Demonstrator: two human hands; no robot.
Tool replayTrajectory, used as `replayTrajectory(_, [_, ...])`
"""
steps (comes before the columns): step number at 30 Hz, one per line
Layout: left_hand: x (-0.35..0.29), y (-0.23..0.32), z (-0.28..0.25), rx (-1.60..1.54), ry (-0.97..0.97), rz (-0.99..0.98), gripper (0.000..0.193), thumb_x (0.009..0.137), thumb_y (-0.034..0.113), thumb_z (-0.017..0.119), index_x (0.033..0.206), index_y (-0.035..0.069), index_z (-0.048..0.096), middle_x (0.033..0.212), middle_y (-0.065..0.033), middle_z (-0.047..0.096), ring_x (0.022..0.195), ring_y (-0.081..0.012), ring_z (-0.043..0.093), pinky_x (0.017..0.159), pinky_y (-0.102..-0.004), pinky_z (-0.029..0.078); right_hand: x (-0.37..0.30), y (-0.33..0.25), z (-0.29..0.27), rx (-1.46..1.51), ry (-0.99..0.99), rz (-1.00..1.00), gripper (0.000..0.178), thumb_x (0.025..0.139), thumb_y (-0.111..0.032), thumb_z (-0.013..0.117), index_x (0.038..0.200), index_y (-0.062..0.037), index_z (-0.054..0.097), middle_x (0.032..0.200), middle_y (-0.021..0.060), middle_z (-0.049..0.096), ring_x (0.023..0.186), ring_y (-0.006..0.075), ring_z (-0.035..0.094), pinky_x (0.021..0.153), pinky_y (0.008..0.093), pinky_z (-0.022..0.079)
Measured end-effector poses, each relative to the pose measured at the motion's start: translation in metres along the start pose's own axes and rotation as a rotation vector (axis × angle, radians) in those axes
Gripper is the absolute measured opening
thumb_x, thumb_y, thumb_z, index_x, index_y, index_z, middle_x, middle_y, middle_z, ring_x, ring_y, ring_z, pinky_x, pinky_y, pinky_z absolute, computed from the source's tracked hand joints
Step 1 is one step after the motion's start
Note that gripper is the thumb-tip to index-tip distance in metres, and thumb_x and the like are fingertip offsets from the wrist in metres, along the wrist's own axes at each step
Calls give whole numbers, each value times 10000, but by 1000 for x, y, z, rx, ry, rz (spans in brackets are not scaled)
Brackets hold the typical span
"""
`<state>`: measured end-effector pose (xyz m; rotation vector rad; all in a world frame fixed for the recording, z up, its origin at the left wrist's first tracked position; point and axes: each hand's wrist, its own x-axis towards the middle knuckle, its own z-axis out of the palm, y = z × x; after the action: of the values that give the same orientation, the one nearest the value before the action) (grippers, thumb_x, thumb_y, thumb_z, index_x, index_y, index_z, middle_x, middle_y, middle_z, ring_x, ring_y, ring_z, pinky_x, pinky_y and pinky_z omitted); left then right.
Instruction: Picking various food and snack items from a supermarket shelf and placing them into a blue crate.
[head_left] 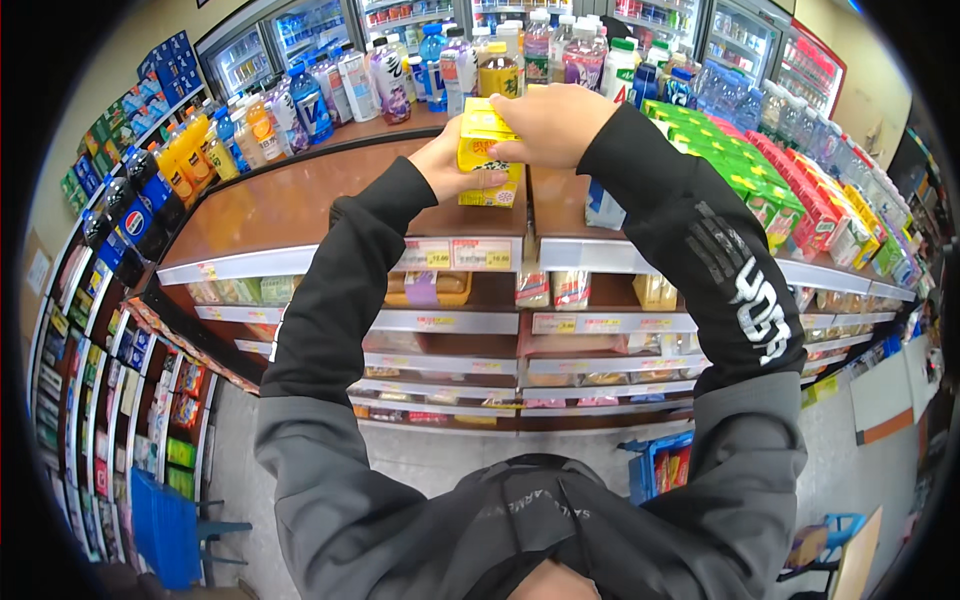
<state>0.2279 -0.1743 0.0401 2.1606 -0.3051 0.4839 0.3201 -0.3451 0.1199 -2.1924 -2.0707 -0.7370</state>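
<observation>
Both my hands are on a yellow drink carton (478, 130) over the brown shelf top (300, 200), near its front edge. My left hand (447, 165) wraps the carton's left side, with a finger across its front. From above and the right, my right hand (552, 125) grips the upper part, its fingers bent over the top. Part of the carton is hidden behind the fingers. Whether its base rests on the shelf I cannot tell. A white and blue pack (604, 205) stands below my right wrist, partly covered by the sleeve.
Bottled drinks (388, 82) line the back of the shelf top. Green drink cartons (735, 165) and red ones (808, 210) are stacked at the right. Large dark cola bottles (135, 215) stand at the left. Packaged foods (430, 288) fill lower shelves. A blue stool (165, 525) is at lower left.
</observation>
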Motion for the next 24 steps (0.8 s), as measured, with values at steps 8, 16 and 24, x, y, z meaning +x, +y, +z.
replayTrajectory(8, [-25, -34, -4, 28, 34, -63, 747, 710, 291, 730, 1268, 42, 300, 1179, -134, 391, 1108, -226, 423, 938, -338, 362, 10, -25, 43, 274, 23, 140, 727, 717, -363, 644, 1196, 79, 322, 797, 271, 592, 757, 371, 611, 663, 395, 494])
replayTrajectory(16, [-14, -48, -9, 127, 101, 16, 795, 661, 245, 773, 1161, -26, 217, 1137, -161, 491, 1036, -199, 505, 871, -296, 429, 22, -22, 93, 1447, 238, 10, 779, 635, -179, 752, 1195, 70, 272, 1007, 144, 574, 905, 205, 570, 803, 286, 457])
replayTrajectory(24, [-68, 78, 9, 654, 290, 603, 745, 621, 93, 760, 1187, -28, 290, 1138, -183, 413, 1031, -293, 485, 867, -343, 411, -34, -103, 51, 898, 960, -14, 920, 520, -219, 825, 1218, -1, 267, 1163, 181, 363, 1101, 294, 389, 937, 366, 333])
